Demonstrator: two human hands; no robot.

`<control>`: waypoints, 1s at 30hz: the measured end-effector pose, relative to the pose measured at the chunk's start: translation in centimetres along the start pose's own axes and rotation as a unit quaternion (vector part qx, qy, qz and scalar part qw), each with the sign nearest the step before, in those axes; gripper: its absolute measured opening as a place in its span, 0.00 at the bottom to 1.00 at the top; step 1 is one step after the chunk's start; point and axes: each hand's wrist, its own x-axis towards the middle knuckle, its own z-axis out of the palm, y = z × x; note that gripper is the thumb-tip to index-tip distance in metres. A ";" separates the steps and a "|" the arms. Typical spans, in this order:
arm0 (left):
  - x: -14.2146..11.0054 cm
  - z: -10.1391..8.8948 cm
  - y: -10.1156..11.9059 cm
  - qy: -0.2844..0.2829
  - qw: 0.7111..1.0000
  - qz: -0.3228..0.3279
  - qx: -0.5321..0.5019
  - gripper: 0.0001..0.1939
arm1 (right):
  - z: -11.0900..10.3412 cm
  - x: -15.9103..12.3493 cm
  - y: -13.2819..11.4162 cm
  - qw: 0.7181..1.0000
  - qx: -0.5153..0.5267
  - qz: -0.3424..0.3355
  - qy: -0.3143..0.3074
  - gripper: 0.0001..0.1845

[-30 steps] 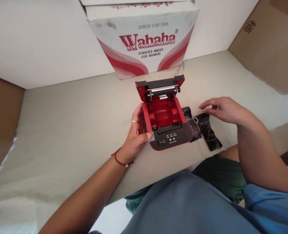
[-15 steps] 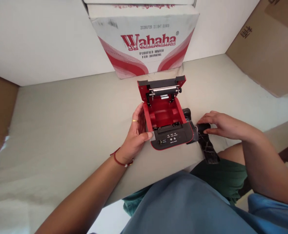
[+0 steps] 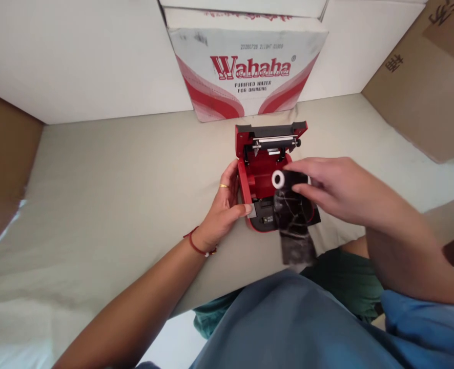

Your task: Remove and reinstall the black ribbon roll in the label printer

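Lifted black marble-patterned roll over open red portable printer, pinched in right hand, printer clasped in left hand; could snag via dangling tail (blurred, contact unclear).

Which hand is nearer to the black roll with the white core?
The right hand: its fingers pinch the roll. The left hand is farther away, left of it, holding the open, boxy red-and-black device.

Smooth plastic device, faintly shiny film-like roll, matt cardboard carton, creased cloth-like table cover
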 end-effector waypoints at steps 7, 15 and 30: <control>0.1 0.1 0.3 -0.024 0.999 0.000 0.028 0.58 | 3.9 5.0 -4.8 0.961 -0.214 0.154 -0.088 0.21; 0.2 0.0 0.2 -0.008 1.000 -0.013 0.023 0.61 | 4.2 6.9 -3.9 0.962 -0.219 0.122 -0.103 0.22; -0.2 0.4 0.9 -0.010 1.000 0.007 0.010 0.55 | 5.5 -3.4 0.3 0.963 0.089 -0.243 0.081 0.21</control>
